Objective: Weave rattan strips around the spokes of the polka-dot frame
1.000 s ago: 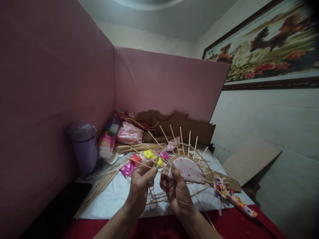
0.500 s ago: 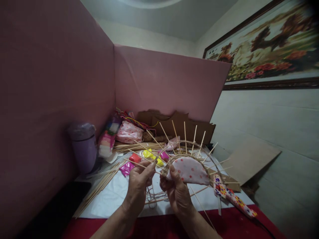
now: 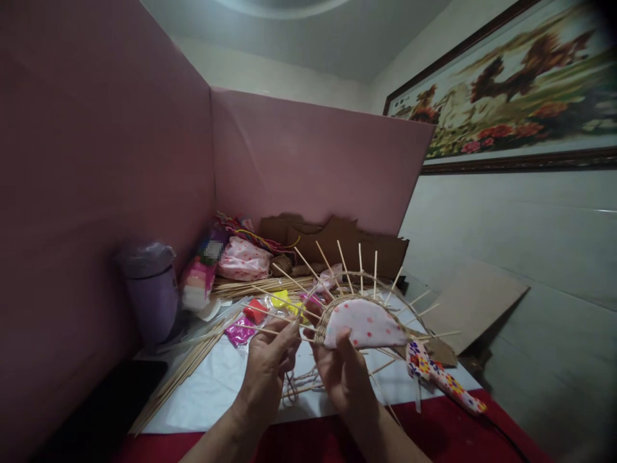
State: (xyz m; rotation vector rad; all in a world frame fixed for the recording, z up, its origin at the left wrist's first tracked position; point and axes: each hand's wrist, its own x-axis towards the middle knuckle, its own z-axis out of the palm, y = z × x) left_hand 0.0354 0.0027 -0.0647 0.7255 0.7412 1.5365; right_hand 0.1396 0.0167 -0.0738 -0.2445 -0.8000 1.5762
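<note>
I hold a half-made woven basket base (image 3: 365, 323) up in front of me: a round pad covered in pink dotted cloth, ringed by woven cane, with several thin wooden sticks fanning out from its rim. My right hand (image 3: 343, 375) grips its lower left edge, thumb lying on the cloth. My left hand (image 3: 268, 364) is closed, pinching a thin strand or stick (image 3: 270, 314) at the basket's left side. Loose cane strands (image 3: 299, 384) hang below between my hands.
A white sheet (image 3: 226, 379) covers the red table (image 3: 457, 431). On it lie a bundle of sticks (image 3: 183, 370), bright clay packets (image 3: 255, 312), a purple cup (image 3: 150, 289), cloth bundles (image 3: 243, 257), cardboard pieces (image 3: 328, 238) and a dotted strip (image 3: 441, 378). Pink boards (image 3: 313, 154) wall the left and back.
The basket base has turned slightly and shifted left in my hands, its sticks fanning at new angles. My right thumb now lies further onto the cloth. My view has swung a little right.
</note>
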